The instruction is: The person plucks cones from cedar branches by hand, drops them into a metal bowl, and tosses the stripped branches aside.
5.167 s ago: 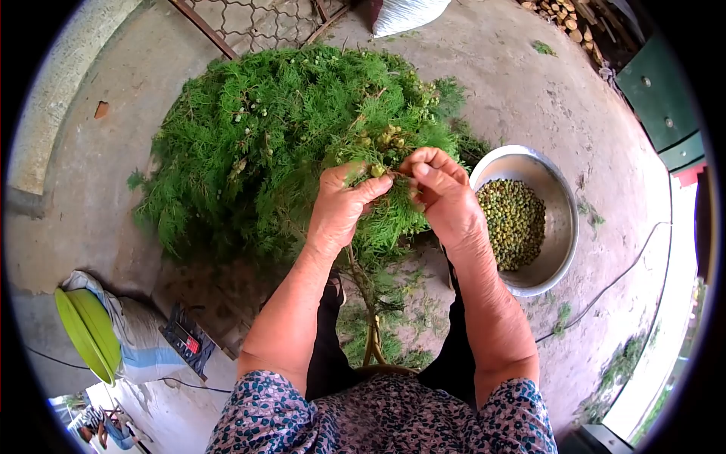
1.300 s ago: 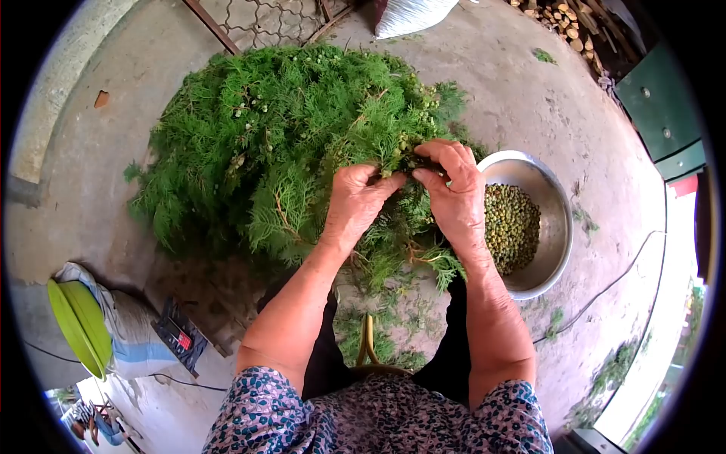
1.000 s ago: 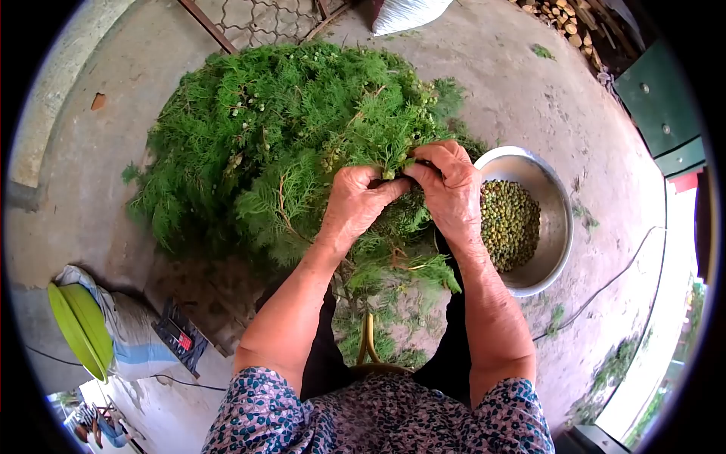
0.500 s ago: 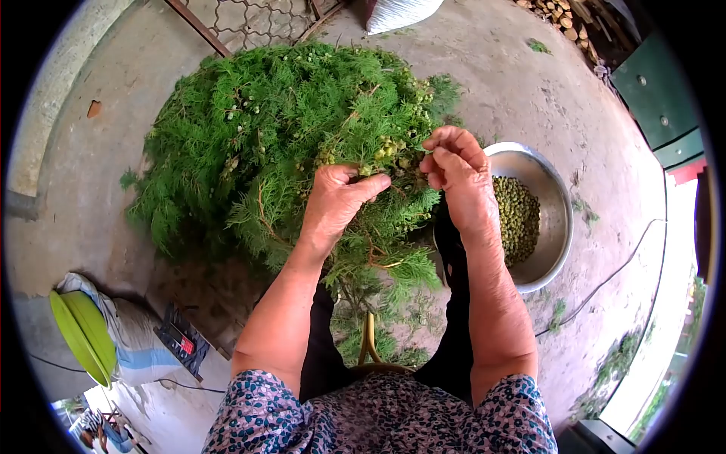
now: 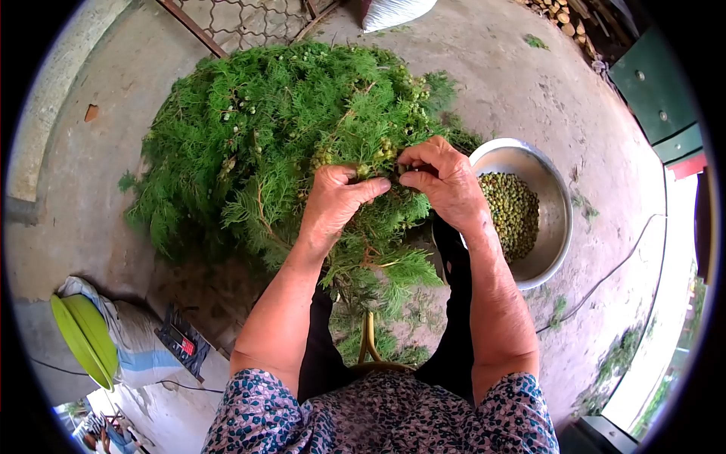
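Observation:
A large heap of green conifer branches [image 5: 249, 151] with feathery leaves lies in front of me. Clusters of small yellow-green cones [image 5: 383, 147] show among its twigs. My left hand [image 5: 336, 198] is closed in a pinch on a conifer branch at the heap's near right side. Close beside it, thumb and fingers of my right hand [image 5: 446, 181] pinch at the same cluster; the cone between the fingertips is mostly hidden. Right of my right forearm stands a metal basin [image 5: 556, 219], with many picked green cones [image 5: 516, 216] piled inside.
At the lower left is a lime-green tub [image 5: 82, 337] beside a sack [image 5: 140, 340]. A white sack [image 5: 397, 11] and a metal grille [image 5: 249, 19] lie at the far side. Stacked firewood [image 5: 563, 19] and a green cabinet [image 5: 654, 94] stand at upper right. A cable [image 5: 616, 268] crosses the floor.
My right hand has moved left, from the heap's edge to beside my left hand, and its fingertips now meet the cone cluster. My left hand has stayed in place.

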A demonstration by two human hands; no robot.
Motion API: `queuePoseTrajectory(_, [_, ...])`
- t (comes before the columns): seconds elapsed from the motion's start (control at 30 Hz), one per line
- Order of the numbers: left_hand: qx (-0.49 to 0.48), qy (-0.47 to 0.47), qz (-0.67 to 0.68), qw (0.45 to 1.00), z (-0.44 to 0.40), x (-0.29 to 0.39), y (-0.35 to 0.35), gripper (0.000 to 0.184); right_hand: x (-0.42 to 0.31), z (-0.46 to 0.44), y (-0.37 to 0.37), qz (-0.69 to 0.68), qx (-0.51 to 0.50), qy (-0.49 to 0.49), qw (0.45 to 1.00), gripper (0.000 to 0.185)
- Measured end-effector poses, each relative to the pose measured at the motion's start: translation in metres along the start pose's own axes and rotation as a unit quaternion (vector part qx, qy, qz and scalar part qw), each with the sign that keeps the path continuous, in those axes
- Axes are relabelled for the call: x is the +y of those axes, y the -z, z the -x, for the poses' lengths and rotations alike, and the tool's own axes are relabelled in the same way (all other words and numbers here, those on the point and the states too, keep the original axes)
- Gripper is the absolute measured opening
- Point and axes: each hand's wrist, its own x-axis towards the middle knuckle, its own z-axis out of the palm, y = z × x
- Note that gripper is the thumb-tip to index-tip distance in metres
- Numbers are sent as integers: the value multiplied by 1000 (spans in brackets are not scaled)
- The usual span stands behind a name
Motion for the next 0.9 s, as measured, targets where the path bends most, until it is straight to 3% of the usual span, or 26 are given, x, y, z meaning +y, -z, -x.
queuePoseTrajectory(0.2, [-3, 6, -14, 1000, -3, -7, 2, 10, 6, 2, -4, -20, 15, 17, 1000, 16])
queuePoseTrajectory(0.27, [-4, 17, -14, 1000, -2, -5, 1, 8, 7, 2, -4, -164, 8, -66, 984, 11])
queuePoseTrajectory(0.3, [-5, 17, -15, 1000, -2, -1, -1, 8, 7, 3, -4, -164, 9, -67, 984, 11])
queuePoseTrajectory(0.37, [-1, 18, 26, 999, 0, 5, -5, 6, 8, 4, -2, -343, -12, -145, 928, 11])
queuePoseTrajectory(0.67, [-11, 23, 24, 999, -3, 0, -5, 6, 2, 9, -17, -466, 51, -248, 848, 19])
queuePoseTrajectory(0.73, [-9, 28, 21, 999, -3, 0, -5, 6, -1, 9, -18, -512, 79, -299, 801, 21])
queuePoseTrajectory(0.87, [-10, 32, 18, 999, -2, 1, -2, 4, 9, 7, -8, -587, 116, -294, 745, 23])
queuePoseTrajectory(0.9, [-5, 36, 16, 999, -2, 1, -1, 3, 18, 6, -2, -590, 125, -256, 756, 21])
